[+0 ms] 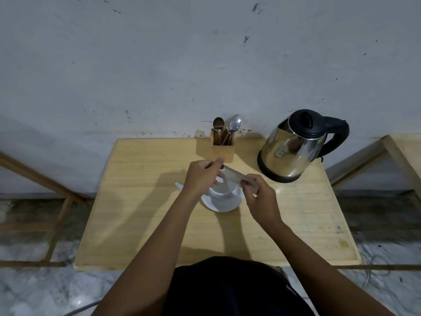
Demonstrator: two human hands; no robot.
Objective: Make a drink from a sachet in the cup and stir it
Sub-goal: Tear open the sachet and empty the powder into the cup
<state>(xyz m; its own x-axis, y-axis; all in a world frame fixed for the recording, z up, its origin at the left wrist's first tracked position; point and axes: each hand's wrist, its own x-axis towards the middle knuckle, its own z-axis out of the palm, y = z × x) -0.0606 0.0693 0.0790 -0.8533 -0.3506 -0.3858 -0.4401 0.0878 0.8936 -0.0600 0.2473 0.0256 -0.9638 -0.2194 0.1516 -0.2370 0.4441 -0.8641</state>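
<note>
A white cup (224,190) stands on a white saucer (227,205) in the middle of the wooden table. Above the cup I hold a long pale sachet (232,175) stretched between both hands. My left hand (202,176) pinches its far left end, and my right hand (259,195) pinches its right end. The sachet slopes down toward the right over the cup's rim. A small white scrap (178,185) lies on the table left of the saucer. I cannot see what is inside the cup.
A wooden holder (223,148) with two spoons (234,125) stands at the table's back edge. A steel electric kettle (293,149) with a black lid and handle sits at the back right. The table (136,213) is against a wall; another wooden piece (405,156) is at right.
</note>
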